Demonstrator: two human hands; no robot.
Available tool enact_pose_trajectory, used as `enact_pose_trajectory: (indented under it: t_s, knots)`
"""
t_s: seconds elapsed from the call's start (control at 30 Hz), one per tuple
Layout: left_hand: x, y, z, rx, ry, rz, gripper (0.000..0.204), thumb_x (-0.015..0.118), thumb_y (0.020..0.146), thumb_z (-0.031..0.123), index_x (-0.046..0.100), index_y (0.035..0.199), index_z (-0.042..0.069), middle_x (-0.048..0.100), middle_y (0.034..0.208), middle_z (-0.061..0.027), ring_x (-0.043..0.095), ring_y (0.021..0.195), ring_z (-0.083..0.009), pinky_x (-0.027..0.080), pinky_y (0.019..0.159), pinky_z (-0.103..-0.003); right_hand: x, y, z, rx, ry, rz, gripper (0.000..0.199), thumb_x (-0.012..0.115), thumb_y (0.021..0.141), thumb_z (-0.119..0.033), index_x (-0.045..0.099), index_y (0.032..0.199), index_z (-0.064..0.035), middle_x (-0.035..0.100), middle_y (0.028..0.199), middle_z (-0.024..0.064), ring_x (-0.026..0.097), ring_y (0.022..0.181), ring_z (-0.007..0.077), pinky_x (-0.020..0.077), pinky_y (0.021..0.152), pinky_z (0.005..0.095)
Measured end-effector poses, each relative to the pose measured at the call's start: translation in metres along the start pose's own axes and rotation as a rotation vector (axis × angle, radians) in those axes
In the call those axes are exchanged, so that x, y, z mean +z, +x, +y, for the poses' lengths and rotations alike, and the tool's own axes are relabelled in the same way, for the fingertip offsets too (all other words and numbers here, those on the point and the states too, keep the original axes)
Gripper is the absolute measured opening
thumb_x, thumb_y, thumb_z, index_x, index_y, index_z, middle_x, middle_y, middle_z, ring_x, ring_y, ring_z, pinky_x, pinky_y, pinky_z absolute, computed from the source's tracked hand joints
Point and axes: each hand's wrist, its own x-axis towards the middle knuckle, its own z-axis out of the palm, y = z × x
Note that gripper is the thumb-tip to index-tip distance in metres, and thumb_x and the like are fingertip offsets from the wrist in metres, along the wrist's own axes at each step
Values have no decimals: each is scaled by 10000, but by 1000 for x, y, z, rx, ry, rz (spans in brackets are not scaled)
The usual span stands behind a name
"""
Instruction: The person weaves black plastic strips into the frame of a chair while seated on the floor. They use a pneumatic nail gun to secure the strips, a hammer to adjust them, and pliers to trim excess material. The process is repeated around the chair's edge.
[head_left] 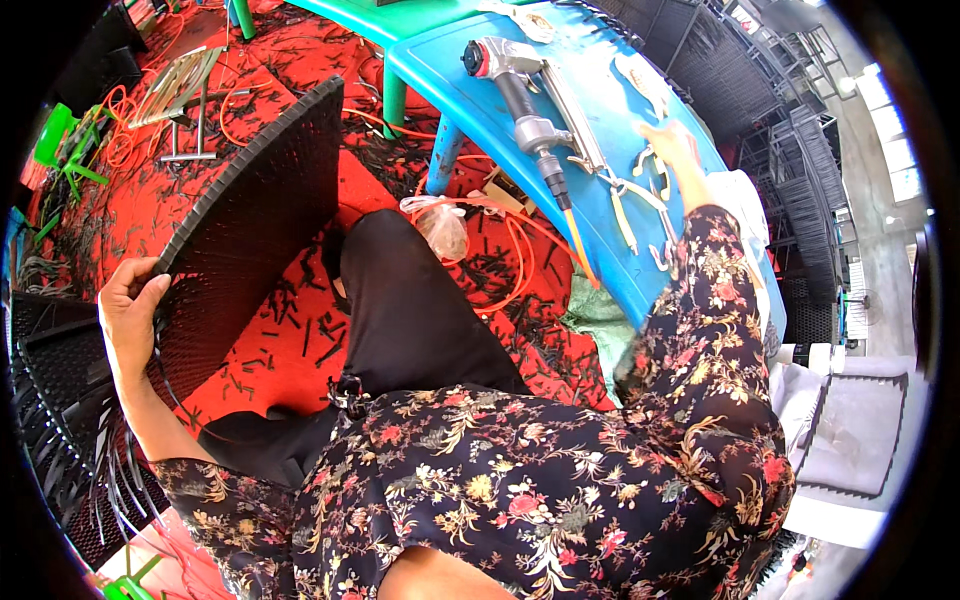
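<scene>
My left hand point(132, 310) grips the edge of a black woven panel point(265, 225), thumb on one side and fingers curled over the rim. The panel stands tilted beside my left leg. On the right, my right hand point(682, 168) reaches over the blue table point(590, 85). Its fingers are smeared by motion, so their hold is unclear. Closest to it are a small yellow-handled tool point(660, 180) and pliers with pale handles point(625, 212). A grey and black pneumatic staple gun point(515, 100) lies on the table, an orange hose at its end.
Black offcuts litter the red floor covering point(290, 330). Orange hoses point(520, 255) and a clear plastic bag point(440, 230) lie near the blue table leg point(443, 155). A folding stool point(185, 90) stands at the far left. More black woven pieces point(70, 400) are stacked behind my left arm.
</scene>
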Motion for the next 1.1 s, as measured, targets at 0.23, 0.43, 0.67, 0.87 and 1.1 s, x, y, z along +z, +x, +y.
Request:
enact_pose_trajectory:
  t_s: [0.23,0.43,0.67,0.87,1.1]
  knots:
    - [-1,10,-3,-2,-1,-4,203,648,828,22,629,1024,-26,598,831,20,525,749,-40,417,679,-189,35,-26,29,140,105,-125,633,641,679,-697,758,810,-89,682,983,201,636,967,285,466,849,362]
    - [-1,8,7,53,229,17,248,664,806,112,642,1008,-30,635,841,-27,568,774,-87,455,725,-240,14,-78,23,-367,-61,21,664,706,682,-602,639,987,-16,680,970,187,642,937,360,479,807,412]
    - [2,8,9,125,261,94,550,704,724,62,561,1254,37,676,1019,-97,630,926,-146,482,859,-294,47,-83,109,-579,23,-196,842,821,614,-243,457,1312,57,595,1167,224,594,1054,314,466,903,364]
    - [7,-4,44,57,110,172,732,661,660,-12,401,1344,-41,650,849,-111,615,791,-237,496,706,-326,45,-75,57,-226,-19,-184,699,686,648,-157,499,1305,-10,627,1092,229,616,1010,328,468,891,386]
    - [20,10,31,230,8,247,708,629,672,-47,407,1344,-40,655,844,-113,620,789,-214,497,739,-314,54,-33,85,-102,-203,-153,362,593,744,-192,625,1064,-27,638,986,234,600,979,397,477,849,436]
